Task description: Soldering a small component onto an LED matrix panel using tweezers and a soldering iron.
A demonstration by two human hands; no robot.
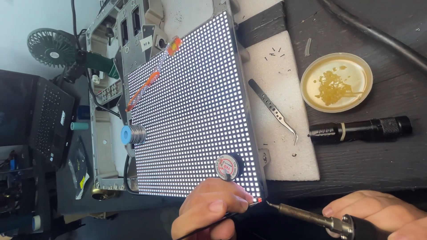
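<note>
On the dark table, a round dish (336,82) is filled with yellow bits. A soldering iron (307,216) is gripped by the right hand (378,213), a thin tool (240,211) by the left hand (209,213).

The lit LED panel (195,106) is a flat rectangular board covered in a dense grid of white glowing dots, lying tilted across the dark tabletop (378,164) with its lower right corner nearest the hands, where one dot glows red. The soldering iron (307,216) is a slim metal shaft with a pointed tip running into a dark handle, lying nearly level with its tip just beside that corner of the panel. A thin dark probe (238,212) comes in from the other side, its end touching the same corner by the red dot.
</note>
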